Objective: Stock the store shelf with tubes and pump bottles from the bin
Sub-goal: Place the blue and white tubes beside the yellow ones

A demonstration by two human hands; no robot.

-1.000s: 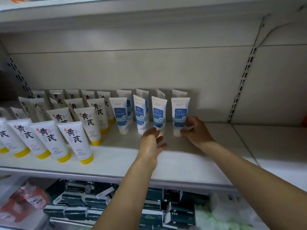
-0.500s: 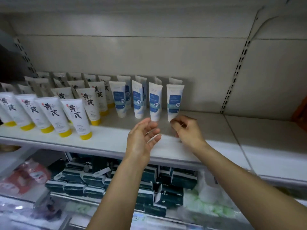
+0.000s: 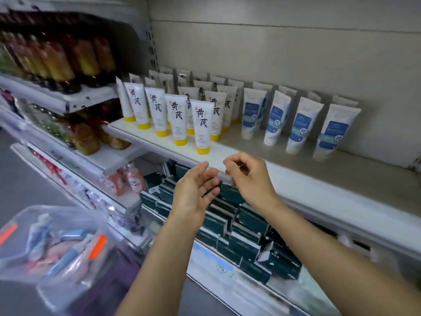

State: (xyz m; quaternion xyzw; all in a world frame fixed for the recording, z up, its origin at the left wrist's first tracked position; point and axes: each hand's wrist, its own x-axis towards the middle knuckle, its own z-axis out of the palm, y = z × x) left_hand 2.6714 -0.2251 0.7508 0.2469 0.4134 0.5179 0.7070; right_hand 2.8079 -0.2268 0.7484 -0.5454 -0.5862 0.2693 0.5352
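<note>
Bin: we saw the clear plastic bin (image 3: 57, 252) nearest us at lower left, blurred, with tubes and packets in blue, pink and orange lying loose inside.
Left hand: our left hand (image 3: 193, 192) hung in front of the shelf edge, palm turned up and inward, fingers relaxed and nearly straight, holding nothing.
Right hand: our right hand (image 3: 248, 179) was just beside the left, apart from it, fingers loosely curled with thumb and forefinger close together; we could see nothing between them.
Lower shelf: dark green boxes (image 3: 241, 226) were stacked under our hands.
Shelf: the white shelf (image 3: 341, 179) ran behind the hands, bare at its front right.
Yellow-capped tubes: white tubes with black characters (image 3: 201, 126) stood cap-down in rows on the left part of the shelf.
Blue-labelled tubes: white tubes with blue labels (image 3: 300, 124) stood cap-down to their right, four in front and more behind.
Far left: blurred amber and red bottles (image 3: 57, 58) filled the neighbouring upper shelf.
</note>
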